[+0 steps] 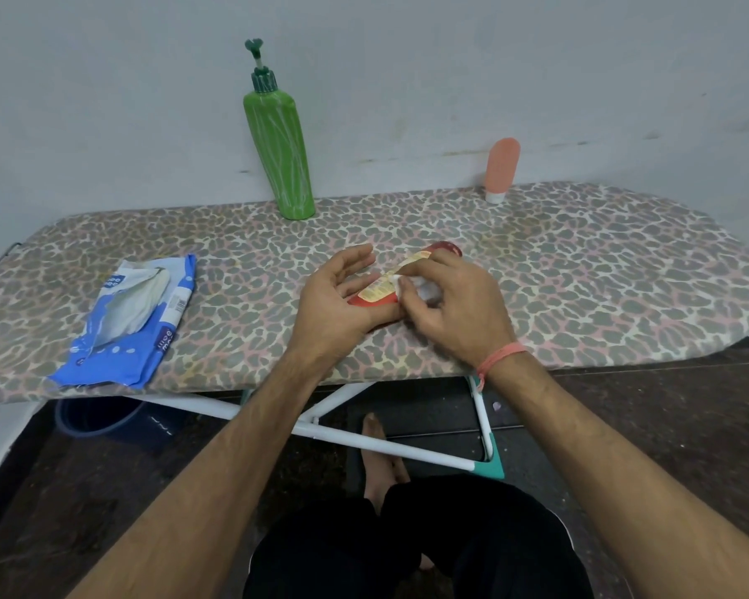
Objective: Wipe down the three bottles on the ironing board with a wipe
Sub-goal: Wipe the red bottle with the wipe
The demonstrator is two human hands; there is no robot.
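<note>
Left hand (pixel 342 296) cradles the red bottle (pixel 390 281) loosely; right hand (pixel 455 296) pinches the wipe (pixel 401 282) against it. Beyond that grip, the green bottle (pixel 280 153) and pink bottle (pixel 500 168) probably await wiping.

Both forearms bare, reaching forward, converging at centre. Left hand (pixel 340 296) palm up, fingers loosely extended, thumb side toward right hand; red bottle (pixel 390 283) lies across left palm, cradled rather than clamped. Right hand (pixel 455 302) knuckles up, fingers curled, grip pinching white wipe (pixel 411 285) against bottle, just beside left palm. Pink thread band (pixel 500 358) around right wrist.
</note>
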